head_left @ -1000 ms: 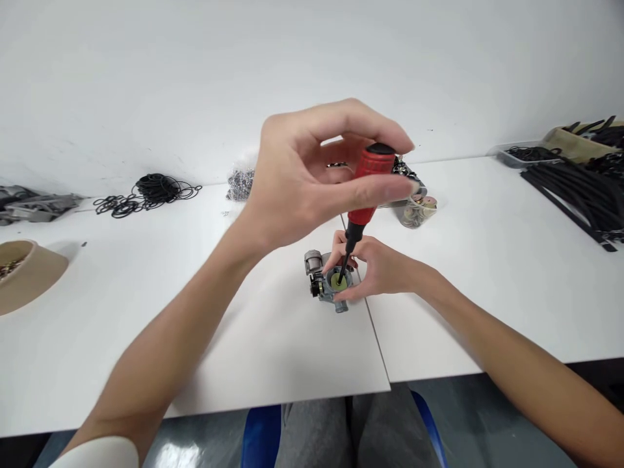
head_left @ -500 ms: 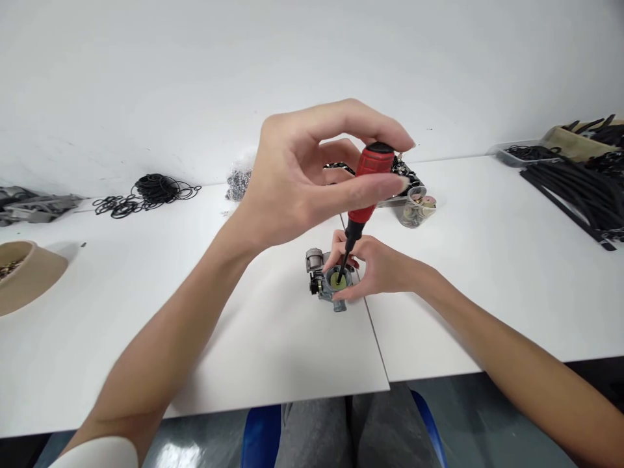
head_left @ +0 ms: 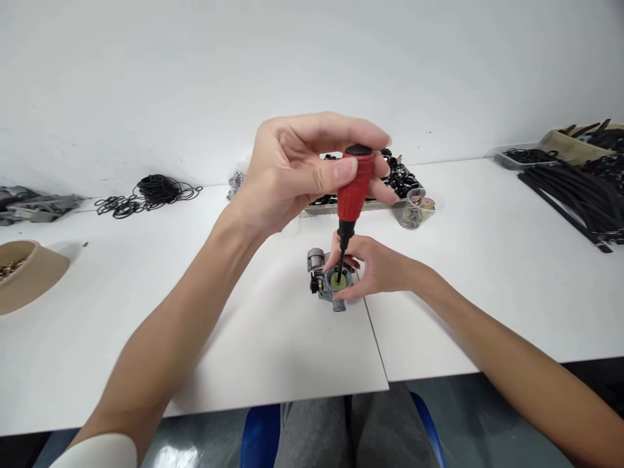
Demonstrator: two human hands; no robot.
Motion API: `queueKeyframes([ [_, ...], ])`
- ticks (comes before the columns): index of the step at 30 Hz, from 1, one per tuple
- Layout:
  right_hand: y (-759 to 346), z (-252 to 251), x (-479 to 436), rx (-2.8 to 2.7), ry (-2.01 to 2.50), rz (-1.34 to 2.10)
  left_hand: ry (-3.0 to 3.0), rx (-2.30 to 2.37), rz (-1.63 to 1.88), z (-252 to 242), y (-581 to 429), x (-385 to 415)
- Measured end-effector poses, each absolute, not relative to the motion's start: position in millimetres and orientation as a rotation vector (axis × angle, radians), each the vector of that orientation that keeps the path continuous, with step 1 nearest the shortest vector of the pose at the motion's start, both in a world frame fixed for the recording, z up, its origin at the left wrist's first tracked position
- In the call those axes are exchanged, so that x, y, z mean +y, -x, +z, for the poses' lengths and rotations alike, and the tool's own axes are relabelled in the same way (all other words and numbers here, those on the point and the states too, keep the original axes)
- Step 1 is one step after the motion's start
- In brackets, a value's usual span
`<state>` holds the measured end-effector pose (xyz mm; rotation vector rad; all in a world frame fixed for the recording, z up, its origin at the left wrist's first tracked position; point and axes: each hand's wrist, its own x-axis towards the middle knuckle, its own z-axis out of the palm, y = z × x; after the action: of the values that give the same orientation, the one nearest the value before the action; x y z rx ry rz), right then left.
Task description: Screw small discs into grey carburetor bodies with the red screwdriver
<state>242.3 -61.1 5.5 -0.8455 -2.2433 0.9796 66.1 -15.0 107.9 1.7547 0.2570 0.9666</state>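
Note:
Near the middle of the table lies a small grey metal carburetor (head_left: 340, 304) with a yellowish disc (head_left: 338, 281) inside its round opening. My right hand (head_left: 377, 265) grips its rim from the right, thumb in front and fingers behind. A screwdriver (head_left: 354, 195) with a red handle and black cap stands almost upright, its tip down at the disc. My left hand (head_left: 292, 172) is closed around the handle from the left, the thumb on the near side and the fingers on the far side. Exactly where the tip meets the disc is too small to make out.
Behind my hands is a tray (head_left: 322, 209) of black parts, with a clear cup (head_left: 414, 211) of metal discs beside it. Black cords (head_left: 158, 190) and a beige bowl (head_left: 36, 276) lie left. Black strips (head_left: 568, 198) lie right. A seam (head_left: 375, 338) crosses the table.
My left hand has rolled the screwdriver handle, the thumb drawing back to the left and the fingers wrapping farther around. The handle tilts less to the right. The carburetor and right hand stay put.

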Motion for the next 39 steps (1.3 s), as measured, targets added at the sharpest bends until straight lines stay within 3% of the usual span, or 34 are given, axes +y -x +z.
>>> queueKeyframes([
  [5, -242, 7, -62, -2.238, 0.883, 0.966, -1.706, 0.428, 0.836, 126, -68, -45],
  [13, -243, 4, -61, -2.236, 0.858, 1.014, -1.618, 0.611, 1.179, 112, -102, -60],
  [20, -242, -1, -57, -2.206, 0.830, 1.104, -1.656, 0.363, 0.698, 103, -97, -19],
  [24, -242, -1, -57, -2.185, 0.845, 1.135, -1.557, 0.189, 0.596, 104, -98, -14],
  [31, -241, 0, -58, -2.164, 0.853, 1.097, -1.595, 0.661, 0.888, 125, -107, -56],
  [34, -240, -1, -60, -2.194, 0.829, 1.073, -1.521, 0.642, 0.987, 123, -109, -66],
  [39, -239, -3, -59, -2.214, 0.816, 1.060, -1.554, 0.303, 0.470, 114, -97, -46],
])
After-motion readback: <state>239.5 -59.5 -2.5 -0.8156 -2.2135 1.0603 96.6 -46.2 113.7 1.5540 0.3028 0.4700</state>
